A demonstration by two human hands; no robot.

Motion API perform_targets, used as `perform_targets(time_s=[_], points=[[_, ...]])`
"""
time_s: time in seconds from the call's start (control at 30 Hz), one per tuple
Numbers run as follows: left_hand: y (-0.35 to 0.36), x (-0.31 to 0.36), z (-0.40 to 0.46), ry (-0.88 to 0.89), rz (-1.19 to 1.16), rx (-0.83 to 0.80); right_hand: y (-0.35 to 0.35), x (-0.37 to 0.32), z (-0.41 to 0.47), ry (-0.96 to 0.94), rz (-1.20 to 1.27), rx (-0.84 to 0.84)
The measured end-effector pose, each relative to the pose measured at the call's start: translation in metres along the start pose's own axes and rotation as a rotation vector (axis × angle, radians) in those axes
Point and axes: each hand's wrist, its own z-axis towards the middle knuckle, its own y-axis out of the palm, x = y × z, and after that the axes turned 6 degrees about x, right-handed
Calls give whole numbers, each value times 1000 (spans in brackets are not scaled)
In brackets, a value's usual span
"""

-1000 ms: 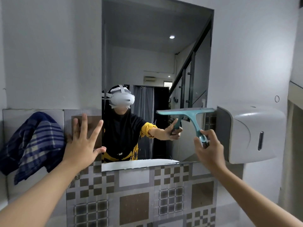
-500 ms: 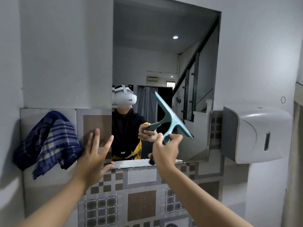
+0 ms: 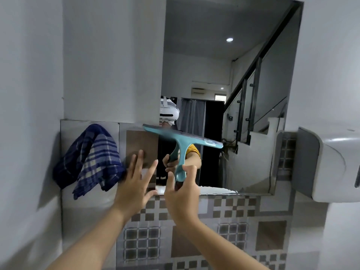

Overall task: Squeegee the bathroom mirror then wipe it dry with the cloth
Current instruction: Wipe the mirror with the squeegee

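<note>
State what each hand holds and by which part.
Right hand grips the squeegee by its handle's lower end. Left hand holds nothing, fingers spread.

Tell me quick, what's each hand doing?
Left hand: open, fingers spread, holding nothing.
Right hand: closed on the squeegee handle.

cloth [image 3: 91, 158] left of mirror [image 3: 243, 94], dispenser [image 3: 331, 168] right

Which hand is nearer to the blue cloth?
Left. The left hand is open just right of the cloth, close to its edge. The right hand grips the squeegee farther right, before the mirror.
</note>
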Motion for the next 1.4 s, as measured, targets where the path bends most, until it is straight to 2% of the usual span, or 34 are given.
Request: perform_targets(time_s=[0.27, 0.47, 0.67, 1.1, 1.27, 1.4], points=[[10, 0, -9, -16, -75, -15, -65, 37, 35, -383, -312, -27], [10, -3, -14, 8, -27, -52, -102, 55, 65, -567, -490, -38], [9, -1, -12, 7, 38, -49, -147, 73, 94, -649, -577, -114], [9, -1, -9, 22, 87, -43, -272, 138, 107, -512, -669, -45], [9, 2, -9, 34, 90, -13, -273, 151, 85, -360, -555, -59], [4, 7, -9, 18, 70, -53, -252, 159, 68, -216, -469, 3]])
